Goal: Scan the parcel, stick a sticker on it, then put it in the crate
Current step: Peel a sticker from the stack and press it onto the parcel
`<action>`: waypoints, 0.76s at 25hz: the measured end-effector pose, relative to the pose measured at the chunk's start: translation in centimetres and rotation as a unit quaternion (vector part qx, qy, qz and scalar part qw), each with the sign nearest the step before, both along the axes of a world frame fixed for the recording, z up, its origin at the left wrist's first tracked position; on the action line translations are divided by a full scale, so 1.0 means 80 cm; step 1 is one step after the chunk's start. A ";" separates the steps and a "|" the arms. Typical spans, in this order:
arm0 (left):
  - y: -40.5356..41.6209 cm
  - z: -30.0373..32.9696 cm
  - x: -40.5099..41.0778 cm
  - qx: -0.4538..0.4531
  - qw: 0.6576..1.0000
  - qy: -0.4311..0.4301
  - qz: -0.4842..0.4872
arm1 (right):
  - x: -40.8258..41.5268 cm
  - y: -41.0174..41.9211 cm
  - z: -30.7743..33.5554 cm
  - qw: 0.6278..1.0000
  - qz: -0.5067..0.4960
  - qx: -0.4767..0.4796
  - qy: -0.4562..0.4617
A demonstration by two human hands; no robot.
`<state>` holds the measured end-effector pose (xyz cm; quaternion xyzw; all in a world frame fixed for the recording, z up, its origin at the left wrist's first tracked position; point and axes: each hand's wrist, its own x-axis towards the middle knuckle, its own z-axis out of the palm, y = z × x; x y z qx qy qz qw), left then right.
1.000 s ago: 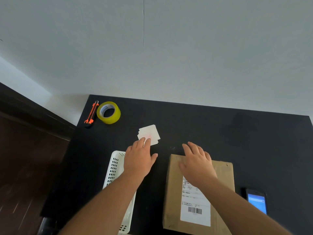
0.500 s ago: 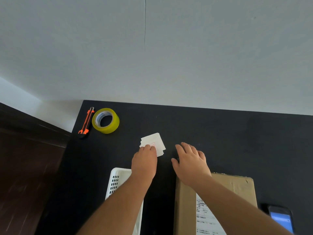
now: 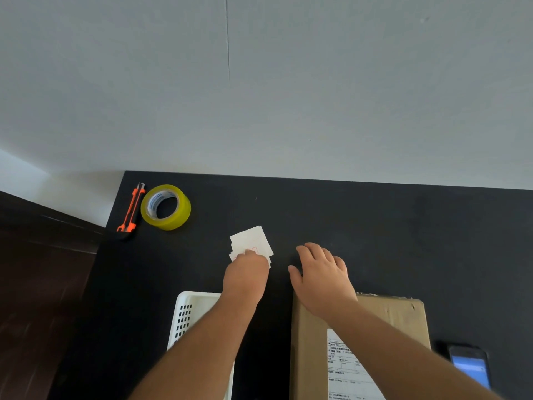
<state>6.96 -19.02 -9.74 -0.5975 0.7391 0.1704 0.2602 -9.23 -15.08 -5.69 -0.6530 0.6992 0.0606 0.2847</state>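
Observation:
A small stack of white stickers (image 3: pixel 252 241) lies on the black table (image 3: pixel 375 226). My left hand (image 3: pixel 246 274) rests on its near edge with fingers curled down onto the top sheet. My right hand (image 3: pixel 323 280) hovers beside it, fingers spread, holding nothing, just past the far edge of the brown cardboard parcel (image 3: pixel 403 316), which carries a white shipping label (image 3: pixel 343 368). The white perforated crate (image 3: pixel 187 313) sits at the lower left under my left forearm. A phone (image 3: pixel 471 365) with a lit blue screen lies right of the parcel.
A yellow tape roll (image 3: pixel 165 207) and an orange utility knife (image 3: pixel 131 207) lie at the table's far left corner. A dark wooden surface (image 3: pixel 37 284) borders the table on the left, and a grey wall (image 3: pixel 259 82) rises behind it.
My left hand has curled from flat to pinching at the sticker stack. My right hand slid off the parcel toward the stickers. The view tilted upward, so the parcel sits lower in frame.

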 end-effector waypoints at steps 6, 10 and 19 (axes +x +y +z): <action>-0.003 0.017 0.005 0.003 0.999 -0.009 0.040 | -0.003 0.005 0.011 1.000 -0.006 -0.004 -0.008; -0.013 0.046 0.009 0.029 0.997 -0.025 0.064 | 0.000 0.009 0.029 1.000 -0.012 0.001 -0.017; 0.050 0.131 0.007 -0.187 0.977 0.087 0.052 | 0.004 0.031 0.098 0.999 -0.035 -0.007 -0.041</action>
